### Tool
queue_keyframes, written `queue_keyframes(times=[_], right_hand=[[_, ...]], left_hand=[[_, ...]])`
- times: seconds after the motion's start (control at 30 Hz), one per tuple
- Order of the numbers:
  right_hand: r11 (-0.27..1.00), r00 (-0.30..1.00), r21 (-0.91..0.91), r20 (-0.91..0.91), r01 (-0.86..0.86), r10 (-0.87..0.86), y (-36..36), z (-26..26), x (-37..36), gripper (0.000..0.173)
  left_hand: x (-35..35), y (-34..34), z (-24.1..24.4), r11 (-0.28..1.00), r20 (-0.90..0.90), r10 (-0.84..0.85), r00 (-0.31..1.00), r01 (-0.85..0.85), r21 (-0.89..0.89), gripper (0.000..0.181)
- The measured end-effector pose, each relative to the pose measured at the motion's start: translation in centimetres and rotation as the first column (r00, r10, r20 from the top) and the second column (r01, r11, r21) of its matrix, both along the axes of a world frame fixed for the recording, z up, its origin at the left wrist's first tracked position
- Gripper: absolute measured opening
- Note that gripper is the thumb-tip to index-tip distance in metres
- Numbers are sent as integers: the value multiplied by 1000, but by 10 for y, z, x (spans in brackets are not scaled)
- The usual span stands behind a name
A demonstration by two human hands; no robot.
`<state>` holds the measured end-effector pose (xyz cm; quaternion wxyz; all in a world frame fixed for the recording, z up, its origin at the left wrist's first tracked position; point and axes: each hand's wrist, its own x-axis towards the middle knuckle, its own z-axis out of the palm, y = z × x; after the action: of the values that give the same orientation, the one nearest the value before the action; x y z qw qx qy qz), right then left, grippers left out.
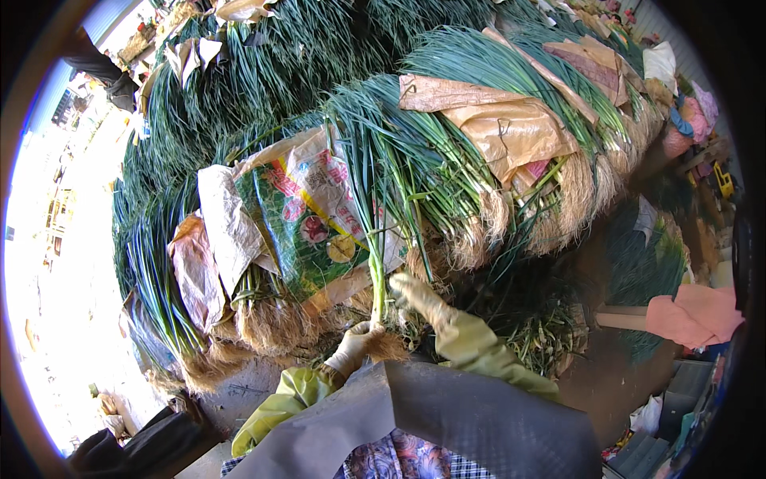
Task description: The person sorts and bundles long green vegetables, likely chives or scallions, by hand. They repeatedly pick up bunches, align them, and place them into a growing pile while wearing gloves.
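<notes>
My left hand (pixel 354 346), in a pale soiled glove, is closed around the root end of some green onions (pixel 377 269). Their white-green stems stand up from the fist, the dark leaves lean on the pile, and a tuft of brown roots (pixel 388 347) hangs beside the hand. Just right of the stems is my right hand (pixel 416 293), gloved and below a yellow-green sleeve. Its fingers look bent, and whether they hold anything is not clear. Behind both hands lies a printed woven sack (pixel 305 221) over bundled green onions (pixel 443 173) with shaggy roots.
Stacked onion bundles (pixel 257 84) rise at the back, some covered by a tan woven sack (pixel 508 129). Loose trimmings (pixel 547 335) lie at right, near a stool with a pink cloth (pixel 694 317). A person's dark-clothed arm or leg (pixel 99 63) shows at upper left.
</notes>
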<state>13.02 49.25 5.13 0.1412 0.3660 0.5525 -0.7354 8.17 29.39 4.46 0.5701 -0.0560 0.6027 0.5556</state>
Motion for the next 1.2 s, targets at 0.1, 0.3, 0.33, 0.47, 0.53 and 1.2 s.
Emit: queue_keyframes(times=[0.1,0.3,0.33,0.47,0.53,1.2], right_hand=[[996,998,58,-28,61,-60,25,-51,-31,29],[947,901,-158,-299,278,-315,11,-66,-57,21],[946,901,-276,-345,169,-262,12,-64,-57,20],[922,948,294,-269,252,-173,9,-45,-45,20],[886,862,92,-294,455,-412,6,-30,-41,21],[908,972,351,123,-230,199,-18,-37,-18,57]], left_hand=[[11,5,10,977,-6,-194,981,192,-96,22],[5,-9,13,999,-37,-25,999,23,-33,19],[4,-10,10,1000,-39,-14,999,14,-21,19],[7,0,22,998,-60,45,997,-48,-43,15],[5,2,15,970,91,224,970,-231,73,13],[1,7,3,981,135,194,972,-195,-5,19]])
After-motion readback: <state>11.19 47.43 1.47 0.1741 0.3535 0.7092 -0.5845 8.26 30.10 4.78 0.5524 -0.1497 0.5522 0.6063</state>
